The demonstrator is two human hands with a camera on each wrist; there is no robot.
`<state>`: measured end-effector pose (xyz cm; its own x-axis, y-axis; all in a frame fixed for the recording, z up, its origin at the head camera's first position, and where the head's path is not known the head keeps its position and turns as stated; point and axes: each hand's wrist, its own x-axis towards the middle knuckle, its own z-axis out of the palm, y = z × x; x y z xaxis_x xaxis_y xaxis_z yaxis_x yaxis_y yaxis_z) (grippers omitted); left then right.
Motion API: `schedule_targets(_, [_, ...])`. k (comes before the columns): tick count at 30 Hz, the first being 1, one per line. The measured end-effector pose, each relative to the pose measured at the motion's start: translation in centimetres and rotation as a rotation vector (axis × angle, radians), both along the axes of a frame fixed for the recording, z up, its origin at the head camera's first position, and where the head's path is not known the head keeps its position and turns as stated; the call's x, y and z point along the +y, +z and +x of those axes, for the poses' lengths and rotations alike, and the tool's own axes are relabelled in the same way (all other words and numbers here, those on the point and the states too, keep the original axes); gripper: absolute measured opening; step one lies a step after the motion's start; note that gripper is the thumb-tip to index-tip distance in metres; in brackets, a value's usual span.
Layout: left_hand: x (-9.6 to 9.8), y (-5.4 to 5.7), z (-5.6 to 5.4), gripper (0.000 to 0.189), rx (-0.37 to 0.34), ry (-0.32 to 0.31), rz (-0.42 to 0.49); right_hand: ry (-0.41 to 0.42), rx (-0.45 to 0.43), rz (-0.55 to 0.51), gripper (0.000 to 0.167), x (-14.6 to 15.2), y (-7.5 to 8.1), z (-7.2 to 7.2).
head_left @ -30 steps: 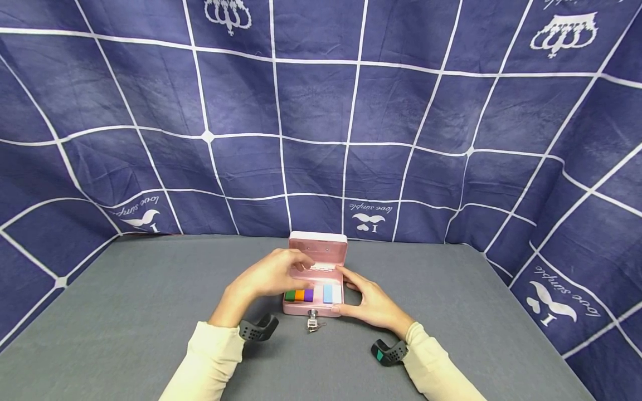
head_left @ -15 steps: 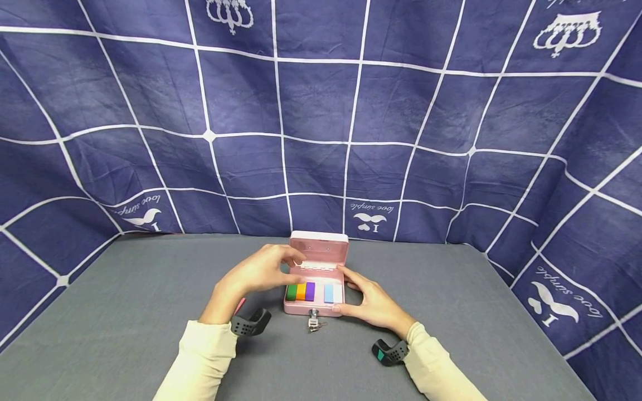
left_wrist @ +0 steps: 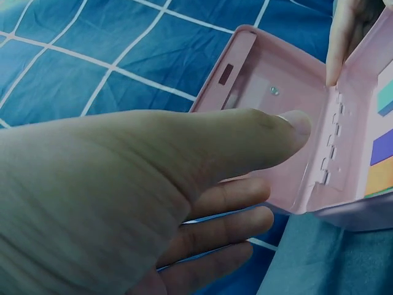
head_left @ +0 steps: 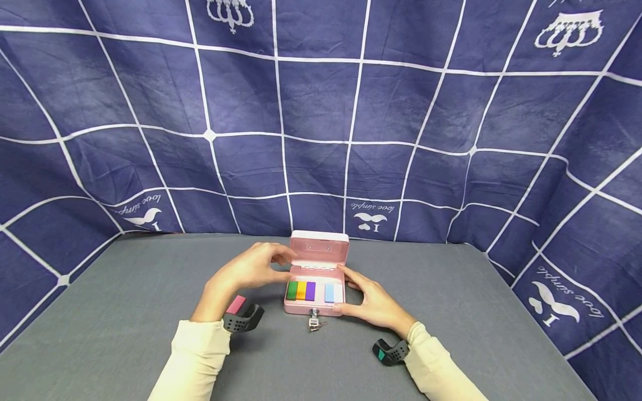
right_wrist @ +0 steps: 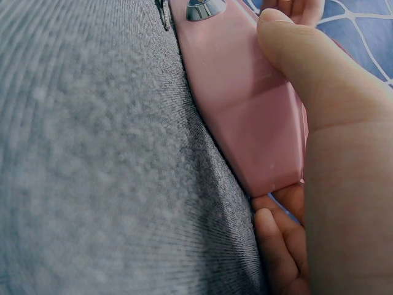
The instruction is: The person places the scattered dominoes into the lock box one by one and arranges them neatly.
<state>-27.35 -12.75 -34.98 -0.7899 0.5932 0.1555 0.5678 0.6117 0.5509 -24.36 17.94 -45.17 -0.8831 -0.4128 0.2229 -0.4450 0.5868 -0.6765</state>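
Note:
A pink cash box [head_left: 301, 308] stands on the table with its lid [head_left: 319, 249] raised. In a row inside it are a green block [head_left: 292, 291], an orange block [head_left: 301, 291] and a purple block [head_left: 311, 291]; a light blue block [head_left: 329, 293] lies farther right. My right hand [head_left: 371, 303] grips the box's right end, thumb at the front rim [right_wrist: 273, 27] and fingers round the side. My left hand [head_left: 248, 270] hovers at the box's left side, fingers relaxed and holding nothing. In the left wrist view its thumb [left_wrist: 270, 138] overlaps the raised lid.
A pinkish-red block [head_left: 236, 304] lies on the grey table beside my left wrist, partly hidden by the black wristband [head_left: 244, 320]. Keys [head_left: 314, 324] hang from the lock on the box front. A blue cloth with white lines [head_left: 321, 111] rises behind the table.
My left hand has drawn back leftward from over the box, uncovering the coloured blocks. The pinkish-red block on the table has come into sight. My right hand keeps its hold.

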Motion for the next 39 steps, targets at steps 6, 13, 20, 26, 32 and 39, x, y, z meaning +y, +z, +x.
schedule_targets(6, [-0.5,0.3,0.0,0.041,0.001,0.004,-0.016,-0.006,-0.011,-0.002,0.088,-0.1,0.2,0.1])
schedule_targets(13, [-1.3,0.5,0.2,0.047,-0.016,0.045,-0.051,-0.001,-0.025,-0.006,0.089,-0.1,0.3,0.1])
schedule_targets(20, [-1.8,0.2,0.3,0.048,-0.042,0.04,-0.079,-0.009,-0.017,-0.001,0.089,0.0,0.3,0.1])
schedule_targets(26, [-1.8,0.0,0.4,0.045,-0.037,0.05,-0.079,-0.013,-0.026,0.001,0.089,-0.1,0.3,0.2])
schedule_targets(32, [-1.9,0.3,0.6,0.041,-0.03,0.053,-0.058,-0.013,-0.028,0.004,0.089,-0.2,0.4,0.0])
schedule_targets(39, [-2.3,0.6,0.8,0.041,-0.011,0.037,-0.082,-0.008,-0.028,0.003,0.09,-0.1,0.2,0.1])
